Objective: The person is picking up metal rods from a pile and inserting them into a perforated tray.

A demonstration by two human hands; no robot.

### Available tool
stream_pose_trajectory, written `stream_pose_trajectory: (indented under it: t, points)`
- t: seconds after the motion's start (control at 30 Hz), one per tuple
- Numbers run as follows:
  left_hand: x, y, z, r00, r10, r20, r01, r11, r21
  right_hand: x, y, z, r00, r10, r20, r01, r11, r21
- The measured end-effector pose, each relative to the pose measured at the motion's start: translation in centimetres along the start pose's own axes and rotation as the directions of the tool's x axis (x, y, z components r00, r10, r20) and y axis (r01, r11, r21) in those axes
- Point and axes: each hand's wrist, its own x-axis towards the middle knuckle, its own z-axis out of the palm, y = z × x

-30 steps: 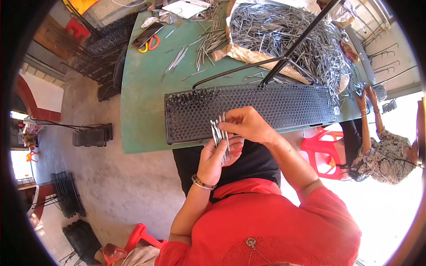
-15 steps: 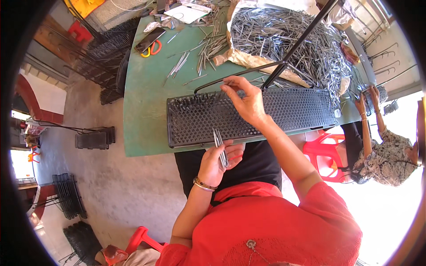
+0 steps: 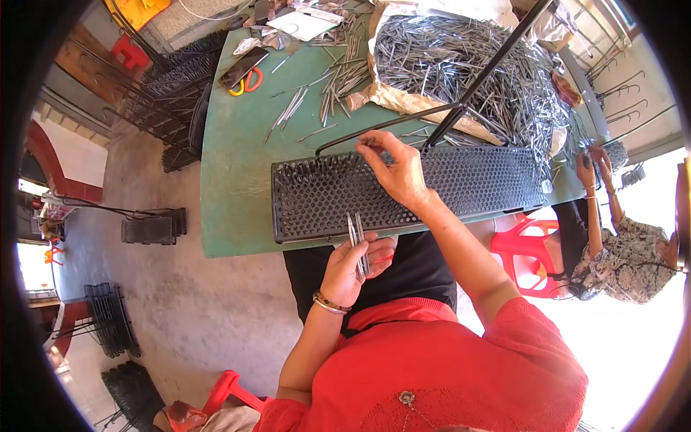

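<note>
A black perforated metal rack (image 3: 461,183) with round holes lies lengthwise along the table's near edge, its rod handle rising at the far side. My left hand (image 3: 345,270) is closed around a small bunch of thin silvery metal rods (image 3: 358,241), just in front of the rack. Over the rack's far edge, left of its middle, my right hand (image 3: 399,169) pinches with thumb and fingertips; whatever is between them is too small to make out. Dark rods (image 3: 309,171) stand in the holes along the rack's far left edge.
A large heap of metal rods (image 3: 446,61) lies on brown paper (image 3: 403,102) on the green table (image 3: 234,187). Scissors (image 3: 252,81) and a phone (image 3: 243,65) are far left. A co-worker's hands (image 3: 594,167) work at the right, near a red stool (image 3: 525,252). More racks (image 3: 111,317) stand leftward.
My right hand has shifted slightly left along the rack's far edge. The rods in my left hand have fanned a little apart.
</note>
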Motion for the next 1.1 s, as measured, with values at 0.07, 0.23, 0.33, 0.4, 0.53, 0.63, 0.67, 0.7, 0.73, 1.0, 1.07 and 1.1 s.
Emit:
stream_pose_trajectory:
  t: [0.07, 0.23, 0.33, 0.4, 0.53, 0.63, 0.67, 0.7, 0.73, 1.0, 1.07, 1.1]
  points:
    - [0.0, 0.0, -0.1, 1.0, 0.0, 0.004, 0.0, 1.0, -0.009, -0.1, 0.1, 0.2, 1.0, -0.011, 0.008, 0.011, 1.0, -0.023]
    - [0.0, -0.1, -0.2, 1.0, -0.003, 0.005, 0.003, 1.0, 0.01, -0.2, -0.6, 0.0, 0.99, -0.12, 0.074, 0.127, 0.987, -0.101]
    - [0.0, -0.1, -0.2, 1.0, -0.004, 0.01, 0.004, 1.0, 0.016, -0.2, 0.1, 0.2, 0.973, -0.2, 0.117, 0.216, 0.965, -0.149]
    - [0.0, -0.1, -0.1, 1.0, -0.001, 0.017, 0.001, 1.0, 0.021, -0.3, 0.1, 0.1, 0.974, -0.195, 0.119, 0.213, 0.964, -0.162]
    - [-0.1, -0.2, -0.2, 0.999, -0.01, 0.032, 0.009, 1.0, 0.026, -0.5, -0.1, 0.0, 0.99, -0.124, 0.063, 0.135, 0.966, -0.218]
    - [-0.1, -0.3, -0.3, 0.999, -0.018, 0.042, 0.017, 1.0, 0.018, -0.7, 0.2, 0.0, 0.967, -0.23, 0.109, 0.25, 0.938, -0.239]
    - [-0.1, -0.4, -0.3, 0.999, -0.022, 0.046, 0.022, 1.0, 0.014, -0.7, 0.1, 0.0, 0.967, -0.229, 0.11, 0.25, 0.938, -0.239]
    - [-0.1, -0.3, -0.2, 0.999, -0.023, 0.045, 0.022, 1.0, 0.012, -0.8, 0.0, 0.0, 0.967, -0.234, 0.1, 0.251, 0.939, -0.233]
    - [-0.2, -0.3, 0.0, 0.998, -0.013, 0.055, 0.012, 1.0, 0.015, -0.7, -0.3, 0.0, 0.967, -0.238, 0.092, 0.253, 0.941, -0.225]
    - [-0.4, 1.2, 1.0, 0.99, 0.109, 0.084, -0.11, 0.994, 0.006, -3.2, -3.6, -2.1, 0.898, 0.183, 0.4, -0.266, 0.95, 0.162]
    - [-0.3, 1.1, 0.9, 0.988, 0.112, 0.104, -0.116, 0.993, 0.029, -3.6, -4.0, -2.4, 0.816, 0.242, 0.525, -0.377, 0.911, 0.167]
    - [-0.3, 1.1, 0.8, 0.986, 0.115, 0.125, -0.122, 0.991, 0.054, -3.6, -4.2, -2.6, 0.713, 0.285, 0.641, -0.483, 0.862, 0.155]
